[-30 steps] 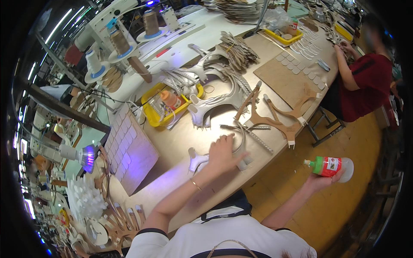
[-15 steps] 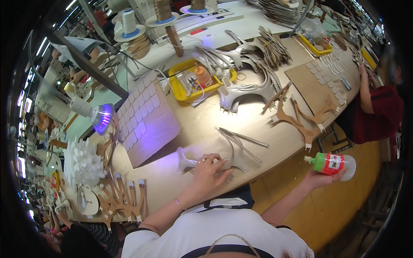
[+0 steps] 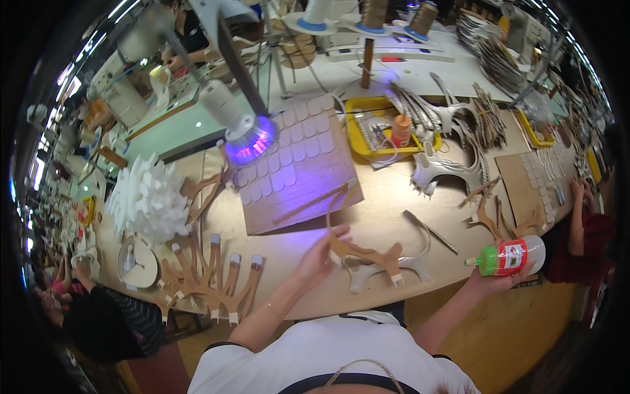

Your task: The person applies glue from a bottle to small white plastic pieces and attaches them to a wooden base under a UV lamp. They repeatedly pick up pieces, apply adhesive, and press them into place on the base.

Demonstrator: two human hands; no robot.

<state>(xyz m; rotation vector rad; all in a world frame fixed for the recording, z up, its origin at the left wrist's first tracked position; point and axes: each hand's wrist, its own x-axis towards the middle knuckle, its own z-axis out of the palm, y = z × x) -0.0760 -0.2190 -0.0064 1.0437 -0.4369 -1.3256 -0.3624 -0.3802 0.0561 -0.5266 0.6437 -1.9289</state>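
Tan strap piece (image 3: 369, 255) pinched at left end by left hand (image 3: 316, 261), perhaps so rest is left unobstructed; pale piece (image 3: 357, 278) overlapped on table (image 3: 387, 226). Bottle (image 3: 513, 256) gripped around body by right hand (image 3: 499, 281), nozzle (image 3: 470, 262) turned left, apparently to face pieces.

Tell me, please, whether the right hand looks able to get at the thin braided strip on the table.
Probably not: the right hand is full, gripping the translucent green-topped plastic bottle, though the strip itself looks uncovered nearby.

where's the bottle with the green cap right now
In the head view, the green-capped bottle is at right, held in the right hand, below a tan cutout.
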